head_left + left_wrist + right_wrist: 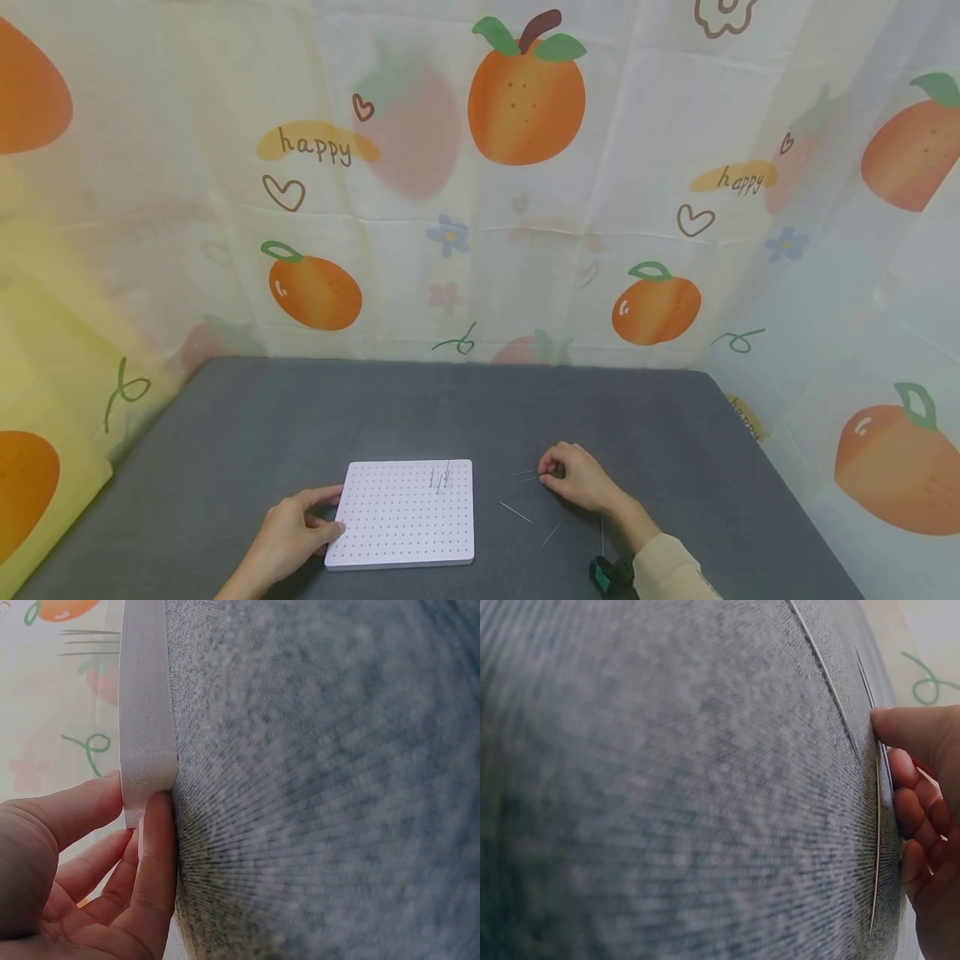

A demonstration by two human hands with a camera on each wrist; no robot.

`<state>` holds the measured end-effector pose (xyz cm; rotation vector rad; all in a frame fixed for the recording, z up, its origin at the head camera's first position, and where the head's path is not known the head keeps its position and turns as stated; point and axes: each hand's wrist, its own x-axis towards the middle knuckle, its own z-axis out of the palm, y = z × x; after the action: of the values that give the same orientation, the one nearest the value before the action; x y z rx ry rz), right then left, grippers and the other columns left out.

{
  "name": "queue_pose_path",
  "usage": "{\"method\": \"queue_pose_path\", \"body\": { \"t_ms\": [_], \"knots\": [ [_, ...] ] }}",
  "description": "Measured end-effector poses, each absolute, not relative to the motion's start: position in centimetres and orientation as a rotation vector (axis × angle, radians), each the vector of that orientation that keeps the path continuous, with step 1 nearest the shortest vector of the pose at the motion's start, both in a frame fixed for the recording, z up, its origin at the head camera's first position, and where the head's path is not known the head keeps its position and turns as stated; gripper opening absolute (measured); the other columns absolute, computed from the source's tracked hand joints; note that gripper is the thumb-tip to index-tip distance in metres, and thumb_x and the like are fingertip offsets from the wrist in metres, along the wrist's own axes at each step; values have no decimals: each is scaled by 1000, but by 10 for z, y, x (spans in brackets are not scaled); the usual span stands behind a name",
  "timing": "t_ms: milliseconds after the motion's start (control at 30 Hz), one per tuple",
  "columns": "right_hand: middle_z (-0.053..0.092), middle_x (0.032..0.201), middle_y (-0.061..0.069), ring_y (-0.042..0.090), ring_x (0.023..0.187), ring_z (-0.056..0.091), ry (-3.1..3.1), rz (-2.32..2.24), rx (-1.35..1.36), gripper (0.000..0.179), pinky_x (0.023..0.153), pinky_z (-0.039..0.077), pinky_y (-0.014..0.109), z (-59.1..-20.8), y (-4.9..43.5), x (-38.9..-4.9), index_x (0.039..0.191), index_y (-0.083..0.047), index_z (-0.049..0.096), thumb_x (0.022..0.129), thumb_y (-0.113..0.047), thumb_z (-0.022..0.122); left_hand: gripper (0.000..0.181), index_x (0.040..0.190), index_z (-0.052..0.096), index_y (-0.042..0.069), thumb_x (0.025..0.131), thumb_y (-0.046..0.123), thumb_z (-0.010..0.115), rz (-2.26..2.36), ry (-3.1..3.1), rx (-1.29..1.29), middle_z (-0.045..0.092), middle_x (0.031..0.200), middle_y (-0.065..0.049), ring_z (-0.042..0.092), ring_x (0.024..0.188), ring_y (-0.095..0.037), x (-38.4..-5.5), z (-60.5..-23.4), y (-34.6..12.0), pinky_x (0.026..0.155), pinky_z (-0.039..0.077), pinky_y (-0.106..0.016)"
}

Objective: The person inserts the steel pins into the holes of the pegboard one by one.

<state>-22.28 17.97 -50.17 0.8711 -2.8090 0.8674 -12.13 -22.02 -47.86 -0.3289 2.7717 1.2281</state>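
A white square board [401, 517] with a grid of small holes lies flat on the table. Several thin metal needles [439, 478] stand upright near its far right corner. My left hand [288, 533] grips the board's left edge; in the left wrist view the thumb [82, 802] is on top and a finger is against the lower side. To the right of the board, my right hand [576, 477] is low over the table, thumb and fingertips pinching a thin needle [865, 681]. Other needles lie close to these fingers, one of them a long needle [825, 675].
On the dark grey table [337, 408], a loose needle [515, 512] lies right of the board, and a shorter needle [551, 534] lies nearer me. A further needle [602, 536] is beside the right forearm. A fruit-printed curtain [465, 283] hangs behind the table.
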Motion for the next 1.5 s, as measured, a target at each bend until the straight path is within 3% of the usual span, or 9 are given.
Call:
{"method": "queue_pose_path", "body": {
  "t_ms": [800,1000,1267,1500],
  "knots": [
    [51,73,-13,3,70,44,-2786,847,882,11,65,38,23,-499,178,-223,74,-21,62,81,-14,68,55,121,56,-1,71,9,76,1209,2772,-324,61,111,-17,56,64,-12,-122,-479,-220,52,49,-27],
    [53,75,-12,2,70,46,-2849,922,831,9,67,39,25,-495,180,-220,78,-18,61,86,-13,62,54,121,57,0,71,8,76,1223,2769,-321,61,111,-16,56,65,-12,-121,-478,-221,52,49,-27],
    [50,75,-7,3,62,42,-2935,1062,748,9,58,37,22,-490,181,-216,92,-11,58,94,-16,51,54,121,57,-1,70,8,76,1230,2772,-313,61,111,-17,57,64,-12,-120,-479,-220,51,49,-27],
    [48,74,-7,2,63,41,-2852,1089,727,5,58,37,21,-484,174,-212,91,-11,54,94,-14,51,55,121,57,-1,71,8,76,1250,2770,-287,61,111,-18,58,64,-11,-121,-478,-221,51,49,-28]
  ]
}}
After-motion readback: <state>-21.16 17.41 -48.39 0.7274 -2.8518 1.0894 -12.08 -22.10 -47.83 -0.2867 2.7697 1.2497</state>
